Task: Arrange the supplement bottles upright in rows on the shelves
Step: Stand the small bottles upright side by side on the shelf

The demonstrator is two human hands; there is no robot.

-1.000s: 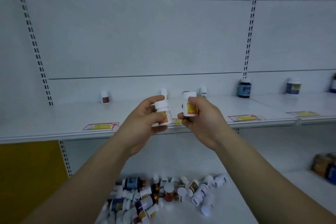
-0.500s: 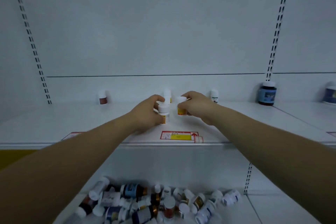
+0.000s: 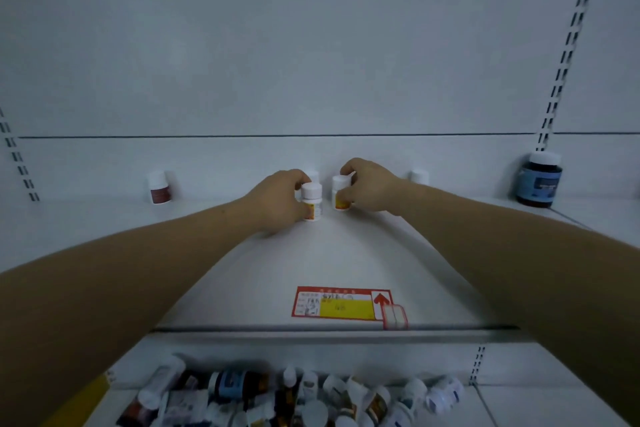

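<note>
The left bottle and right bottle stood upright near the back of the shelf, just apart. Our left hand gripped one, our right hand the other. We judged this the placing step; the next move called for letting go without tipping them.

Two bare forearms (both fully uncovered)

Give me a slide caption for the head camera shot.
Left hand grips the left supplement bottle, right hand the right supplement bottle, both upright on the shelf above a bottle pile.
</note>
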